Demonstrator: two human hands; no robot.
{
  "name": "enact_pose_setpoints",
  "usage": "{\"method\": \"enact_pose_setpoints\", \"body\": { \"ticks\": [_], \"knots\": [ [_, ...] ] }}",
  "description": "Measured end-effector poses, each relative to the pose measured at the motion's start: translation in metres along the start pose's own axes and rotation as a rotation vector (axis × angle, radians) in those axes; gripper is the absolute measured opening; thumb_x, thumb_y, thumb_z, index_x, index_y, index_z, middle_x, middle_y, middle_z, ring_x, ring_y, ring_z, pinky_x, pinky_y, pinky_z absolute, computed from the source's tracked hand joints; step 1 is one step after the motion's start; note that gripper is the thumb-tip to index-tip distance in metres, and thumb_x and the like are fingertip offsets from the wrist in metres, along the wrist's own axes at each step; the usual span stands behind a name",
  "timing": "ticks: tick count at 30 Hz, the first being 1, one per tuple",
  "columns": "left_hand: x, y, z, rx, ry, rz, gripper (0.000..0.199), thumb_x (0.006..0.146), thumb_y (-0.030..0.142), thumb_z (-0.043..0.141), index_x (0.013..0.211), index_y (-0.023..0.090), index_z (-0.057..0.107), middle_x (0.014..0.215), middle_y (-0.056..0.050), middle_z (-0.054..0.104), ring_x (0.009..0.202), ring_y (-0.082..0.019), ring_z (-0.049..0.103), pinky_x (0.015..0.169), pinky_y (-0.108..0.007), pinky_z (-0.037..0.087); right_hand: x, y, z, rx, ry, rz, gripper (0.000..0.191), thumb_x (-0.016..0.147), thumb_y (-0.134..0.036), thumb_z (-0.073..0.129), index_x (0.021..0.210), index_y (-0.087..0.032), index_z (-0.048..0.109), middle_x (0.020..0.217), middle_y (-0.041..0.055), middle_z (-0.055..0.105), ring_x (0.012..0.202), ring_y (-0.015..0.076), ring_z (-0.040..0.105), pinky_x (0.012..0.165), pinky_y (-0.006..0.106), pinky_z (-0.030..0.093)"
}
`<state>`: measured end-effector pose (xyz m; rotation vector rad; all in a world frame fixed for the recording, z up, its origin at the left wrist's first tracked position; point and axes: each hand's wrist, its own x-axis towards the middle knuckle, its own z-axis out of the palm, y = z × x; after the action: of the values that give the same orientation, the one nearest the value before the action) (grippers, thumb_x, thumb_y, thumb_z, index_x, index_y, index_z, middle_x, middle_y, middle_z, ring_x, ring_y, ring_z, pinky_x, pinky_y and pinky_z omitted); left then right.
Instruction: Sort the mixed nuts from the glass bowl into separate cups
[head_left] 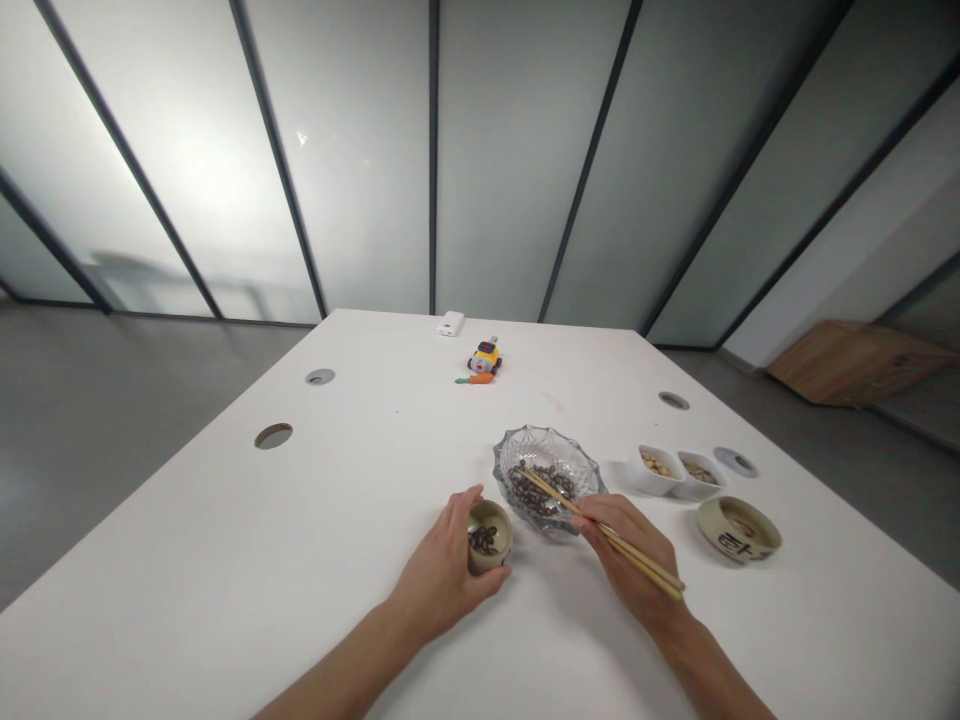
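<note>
While hands [448, 565] [634, 555] clasp cup [489, 514] and pinch chopsticks [556, 494], cup and bowl [581, 466] hold dark pieces [529, 496].

Yellow toy vehicle [486, 357] just behind a small orange-and-green object [480, 379], a white device [450, 323] farther back

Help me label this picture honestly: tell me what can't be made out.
In the head view:
Left side of the cup: hidden by the left hand.
Whether the chopsticks grip a dark piece: too small to tell.
Contents of the white bowls: too small, blurred.
Near edge of the table: cut off by the picture's bottom.
</note>
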<state>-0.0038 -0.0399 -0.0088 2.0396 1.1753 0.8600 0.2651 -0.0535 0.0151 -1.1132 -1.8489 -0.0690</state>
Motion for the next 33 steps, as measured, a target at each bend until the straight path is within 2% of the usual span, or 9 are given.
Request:
{"method": "enact_pose_setpoints", "body": {
  "ticks": [9, 17, 20, 22, 26, 30, 33],
  "knots": [
    [0.001, 0.001, 0.000, 0.014, -0.026, -0.033, 0.084, 0.077, 0.023, 0.075, 0.149, 0.022, 0.033, 0.147, -0.016, 0.052, 0.136, -0.034, 0.055, 0.117, -0.057, 0.045, -0.001, -0.003, 0.002, 0.032, 0.012, -0.043, 0.006, 0.096, -0.020, 0.069, 0.099, -0.023, 0.074, 0.095, 0.0051, 0.075, 0.085, 0.0178, 0.074, 0.076, 0.027, 0.064],
    [0.001, 0.001, 0.000, 0.009, -0.007, -0.007, 0.084, 0.077, 0.023, 0.075, 0.149, 0.023, 0.034, 0.145, -0.015, 0.053, 0.134, -0.034, 0.056, 0.116, -0.058, 0.046, 0.000, -0.005, 0.003, 0.039, 0.012, -0.036, 0.007, 0.097, -0.022, 0.068, 0.098, -0.022, 0.076, 0.094, 0.0063, 0.075, 0.083, 0.0184, 0.075, 0.073, 0.029, 0.064],
    [0.001, 0.002, 0.000, 0.007, -0.009, -0.013, 0.084, 0.077, 0.024, 0.076, 0.150, 0.023, 0.034, 0.146, -0.015, 0.053, 0.134, -0.034, 0.056, 0.116, -0.057, 0.046, 0.002, -0.008, 0.001, 0.043, 0.048, -0.039, 0.008, 0.096, -0.022, 0.068, 0.097, -0.022, 0.076, 0.093, 0.0064, 0.076, 0.081, 0.0186, 0.075, 0.072, 0.029, 0.064],
    [0.001, 0.001, 0.000, 0.005, -0.012, -0.017, 0.085, 0.076, 0.024, 0.076, 0.150, 0.023, 0.034, 0.146, -0.015, 0.053, 0.134, -0.034, 0.056, 0.116, -0.057, 0.046, 0.004, -0.011, -0.003, 0.030, 0.086, -0.021, 0.008, 0.096, -0.022, 0.068, 0.094, -0.023, 0.076, 0.091, 0.0056, 0.076, 0.080, 0.0186, 0.074, 0.073, 0.030, 0.063],
    [0.000, 0.001, 0.000, -0.007, 0.001, -0.016, 0.085, 0.076, 0.023, 0.076, 0.150, 0.025, 0.035, 0.145, -0.014, 0.054, 0.133, -0.034, 0.057, 0.115, -0.056, 0.047, 0.010, -0.017, -0.021, -0.016, 0.143, 0.108, 0.015, 0.098, -0.029, 0.064, 0.089, -0.026, 0.075, 0.086, 0.0040, 0.077, 0.079, 0.0199, 0.073, 0.072, 0.033, 0.062],
    [0.000, 0.002, -0.001, -0.012, -0.004, -0.022, 0.085, 0.076, 0.024, 0.077, 0.150, 0.024, 0.035, 0.146, -0.015, 0.054, 0.135, -0.034, 0.056, 0.116, -0.057, 0.046, 0.015, -0.025, -0.037, 0.130, 0.114, 0.149, 0.019, 0.099, -0.032, 0.063, 0.084, -0.025, 0.073, 0.083, 0.0035, 0.076, 0.077, 0.0202, 0.074, 0.067, 0.031, 0.060],
    [0.000, 0.003, 0.000, -0.007, -0.011, -0.038, 0.084, 0.076, 0.024, 0.077, 0.149, 0.023, 0.035, 0.146, -0.015, 0.054, 0.135, -0.034, 0.056, 0.117, -0.057, 0.045, 0.016, -0.027, -0.039, 0.181, 0.107, 0.186, 0.021, 0.099, -0.033, 0.062, 0.082, -0.024, 0.072, 0.079, 0.0037, 0.075, 0.073, 0.0200, 0.073, 0.064, 0.030, 0.059]
  ]
}}
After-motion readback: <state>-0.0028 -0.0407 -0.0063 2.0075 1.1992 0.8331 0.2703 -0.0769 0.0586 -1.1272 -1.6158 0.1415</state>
